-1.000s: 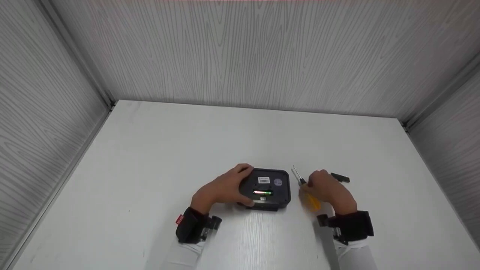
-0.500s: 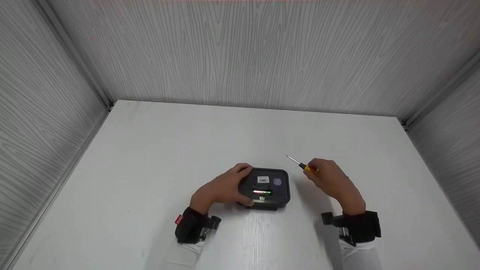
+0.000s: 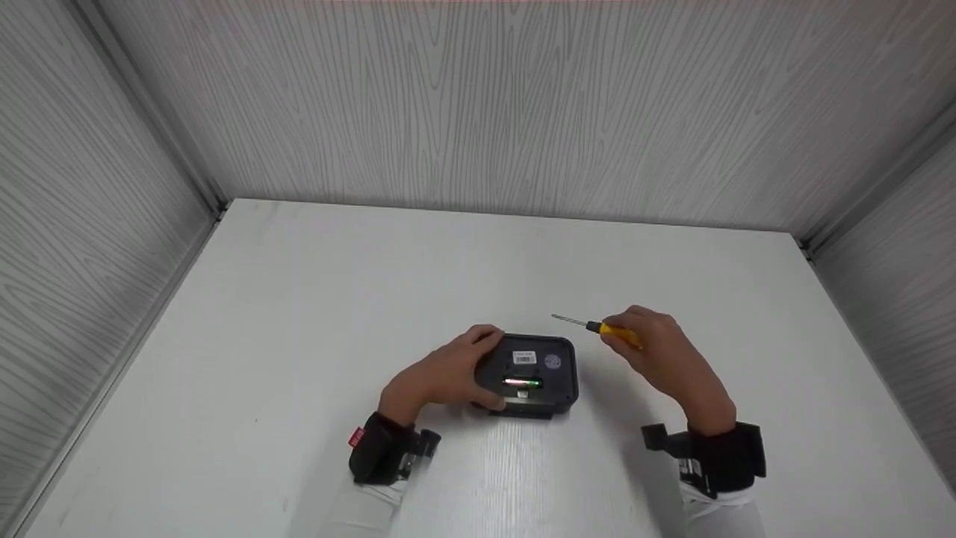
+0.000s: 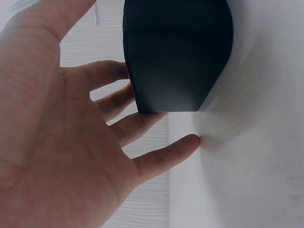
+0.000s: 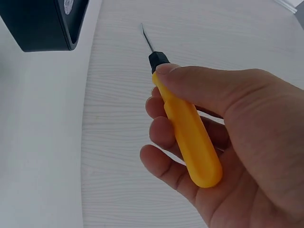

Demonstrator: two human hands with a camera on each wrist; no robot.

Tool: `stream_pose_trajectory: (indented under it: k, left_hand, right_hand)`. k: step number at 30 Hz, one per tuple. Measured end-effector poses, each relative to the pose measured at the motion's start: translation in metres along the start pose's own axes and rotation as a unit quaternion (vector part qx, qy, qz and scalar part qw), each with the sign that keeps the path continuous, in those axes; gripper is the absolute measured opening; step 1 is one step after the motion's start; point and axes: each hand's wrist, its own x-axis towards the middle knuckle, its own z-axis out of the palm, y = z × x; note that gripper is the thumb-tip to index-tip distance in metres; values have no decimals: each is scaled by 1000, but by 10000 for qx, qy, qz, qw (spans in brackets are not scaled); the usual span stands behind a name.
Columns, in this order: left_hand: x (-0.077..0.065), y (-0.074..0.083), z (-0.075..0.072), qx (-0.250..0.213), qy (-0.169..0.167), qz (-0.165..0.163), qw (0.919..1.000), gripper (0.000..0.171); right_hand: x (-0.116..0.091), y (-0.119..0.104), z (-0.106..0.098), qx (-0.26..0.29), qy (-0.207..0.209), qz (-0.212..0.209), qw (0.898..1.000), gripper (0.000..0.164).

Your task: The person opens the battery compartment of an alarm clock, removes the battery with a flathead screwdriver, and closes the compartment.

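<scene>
A dark box-shaped device [image 3: 562, 385] lies on the white table, bearing a white barcode label and a round sticker. A slot in its upper face holds something shiny, pink and green. My left hand [image 3: 444, 371] holds the device's left end between thumb and fingers; in the left wrist view the little finger stands apart from the device [image 4: 178, 52]. My right hand [image 3: 657, 351] grips a screwdriver [image 5: 190, 137] by its yellow handle, above the table to the right of the device. Its thin metal shaft points left, beyond the device's far right corner, touching nothing.
The white table [image 3: 336, 276] is enclosed by grey wood-grain panels at the back [image 3: 485, 112] and both sides. Dark straps with small cameras sit on both wrists.
My right hand has lifted the screwdriver off the table and swung its shaft leftward. A small black strip seen near the right hand earlier is now out of sight. The left hand stays put.
</scene>
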Motion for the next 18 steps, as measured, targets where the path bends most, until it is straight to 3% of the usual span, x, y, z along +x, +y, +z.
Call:
stream_pose_trajectory:
  k: [13, 18]
  left_hand:
    - [-1, 1, -1, -84, 34, 75, 9999, 102]
    - [-1, 0, 0, -116, 28, 78, 9999, 102]
  right_hand:
    - [-3, -7, -6, 149, 207, -792, 9965, 27]
    - [-3, -12, -5, 226, 281, -840, 9958, 25]
